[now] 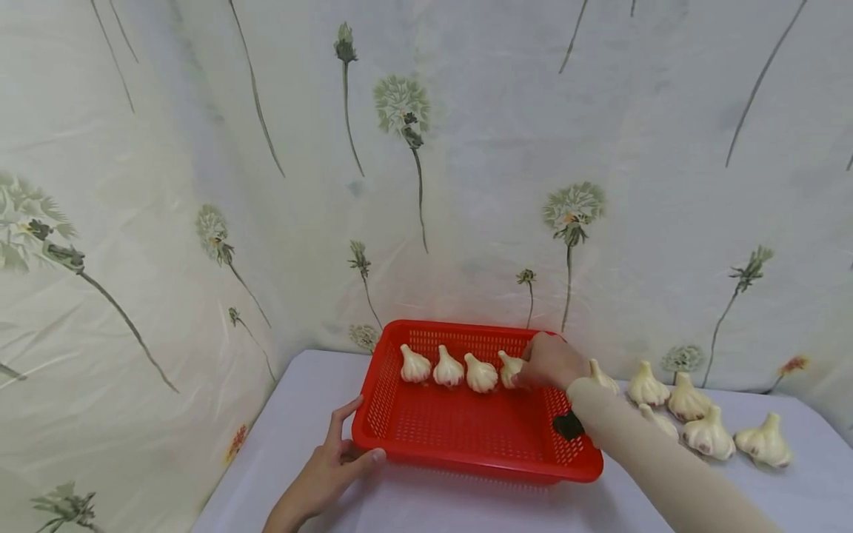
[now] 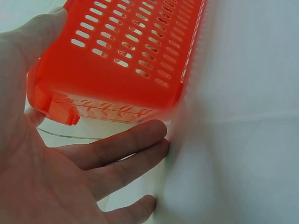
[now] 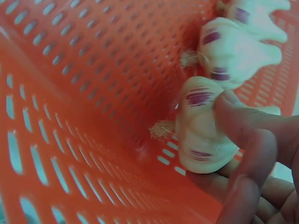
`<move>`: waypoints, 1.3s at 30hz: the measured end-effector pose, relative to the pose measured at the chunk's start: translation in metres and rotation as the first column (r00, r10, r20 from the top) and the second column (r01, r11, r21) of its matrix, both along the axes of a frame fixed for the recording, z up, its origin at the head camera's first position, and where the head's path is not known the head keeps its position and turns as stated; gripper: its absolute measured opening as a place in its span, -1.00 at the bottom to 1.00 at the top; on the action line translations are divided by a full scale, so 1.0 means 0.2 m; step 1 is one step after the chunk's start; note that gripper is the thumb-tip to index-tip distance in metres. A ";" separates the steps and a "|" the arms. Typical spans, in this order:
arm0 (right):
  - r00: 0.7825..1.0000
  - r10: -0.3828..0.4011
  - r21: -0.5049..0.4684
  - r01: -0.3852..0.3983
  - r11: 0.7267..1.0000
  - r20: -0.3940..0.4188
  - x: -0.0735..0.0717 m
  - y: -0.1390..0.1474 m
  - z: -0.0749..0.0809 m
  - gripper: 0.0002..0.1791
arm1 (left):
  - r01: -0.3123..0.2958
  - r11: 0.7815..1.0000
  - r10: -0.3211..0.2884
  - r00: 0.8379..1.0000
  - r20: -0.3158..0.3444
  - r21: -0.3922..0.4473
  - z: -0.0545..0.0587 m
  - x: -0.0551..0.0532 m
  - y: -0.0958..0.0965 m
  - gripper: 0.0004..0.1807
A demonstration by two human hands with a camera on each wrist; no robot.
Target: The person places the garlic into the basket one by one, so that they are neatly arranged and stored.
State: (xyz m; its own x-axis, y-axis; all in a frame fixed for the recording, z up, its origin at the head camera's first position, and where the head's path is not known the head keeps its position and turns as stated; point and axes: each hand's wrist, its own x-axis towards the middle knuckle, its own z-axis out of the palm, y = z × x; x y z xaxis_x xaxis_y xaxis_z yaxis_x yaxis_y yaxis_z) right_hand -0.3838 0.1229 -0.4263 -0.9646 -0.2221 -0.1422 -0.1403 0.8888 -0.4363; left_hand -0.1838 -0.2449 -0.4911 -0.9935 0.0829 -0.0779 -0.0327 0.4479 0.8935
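A red plastic basket [image 1: 466, 451] with slotted walls sits on the white table, a row of garlic bulbs along its far side. My right hand [image 1: 556, 360] reaches in at the row's right end and pinches a garlic bulb [image 3: 201, 126] between thumb and fingers. In the right wrist view, the bulb has purple patches and a root tuft, and another bulb [image 3: 238, 51] lies right beside it. My left hand [image 1: 325, 470] holds the basket's near left corner. In the left wrist view, the thumb [image 2: 44, 32] lies on the rim while the other fingers extend below near the tabletop.
Several more garlic bulbs [image 1: 709, 435] lie on the table [image 1: 266, 459] to the right of the basket, partly behind my right forearm. A curtain [image 1: 480, 185] printed with dandelions hangs close behind the table and along its left side.
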 end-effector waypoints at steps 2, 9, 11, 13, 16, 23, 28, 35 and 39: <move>1.000 0.002 0.051 -0.001 0.999 -0.025 0.00 0.00 -0.01 -0.67 | 0.004 1.000 -0.004 1.000 -0.007 -0.002 0.00 0.00 0.00 -0.05; 0.995 -0.003 0.121 0.016 0.993 -0.101 0.02 -0.01 -0.04 -0.58 | 0.000 1.000 0.000 1.000 -0.007 -0.003 0.02 0.00 0.01 -0.04; 0.993 0.008 0.145 0.009 0.989 -0.116 0.02 -0.02 -0.05 -0.56 | -0.001 1.000 0.001 1.000 -0.005 -0.001 0.02 0.00 0.01 -0.04; 0.990 0.032 0.171 -0.008 0.985 -0.136 0.03 -0.02 -0.06 -0.55 | -0.001 1.000 0.001 1.000 -0.005 -0.001 0.02 0.00 0.01 -0.04; 0.988 0.054 0.209 -0.022 0.978 -0.144 0.04 -0.03 -0.06 -0.60 | -0.003 1.000 0.003 1.000 0.003 0.004 0.01 0.00 0.01 -0.03; 0.987 0.062 0.219 -0.028 0.975 -0.148 0.05 -0.03 -0.08 -0.63 | 0.002 1.000 -0.002 1.000 0.016 0.019 0.00 0.00 0.01 -0.02; 0.988 0.060 0.228 -0.026 0.973 -0.143 0.06 -0.02 -0.07 -0.60 | 0.009 1.000 -0.009 1.000 0.007 0.015 -0.01 0.00 0.02 -0.02; 0.996 0.061 0.169 -0.049 0.984 -0.063 0.07 -0.03 -0.02 -0.59 | -0.010 1.000 0.010 1.000 0.016 0.000 -0.01 0.00 0.02 0.00; 0.994 0.099 0.139 -0.091 0.986 -0.049 0.05 -0.01 0.05 -0.57 | -0.021 1.000 0.020 1.000 0.019 0.008 -0.01 0.01 0.01 -0.02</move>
State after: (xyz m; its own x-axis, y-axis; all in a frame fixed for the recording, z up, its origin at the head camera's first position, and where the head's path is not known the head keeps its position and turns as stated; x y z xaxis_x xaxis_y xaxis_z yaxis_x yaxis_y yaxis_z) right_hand -0.3731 0.1207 -0.4156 -0.9473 -0.2954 -0.1242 -0.2476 0.9207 -0.3016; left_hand -0.1827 -0.2431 -0.4937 -0.9934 0.0633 -0.0962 -0.0588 0.4392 0.8964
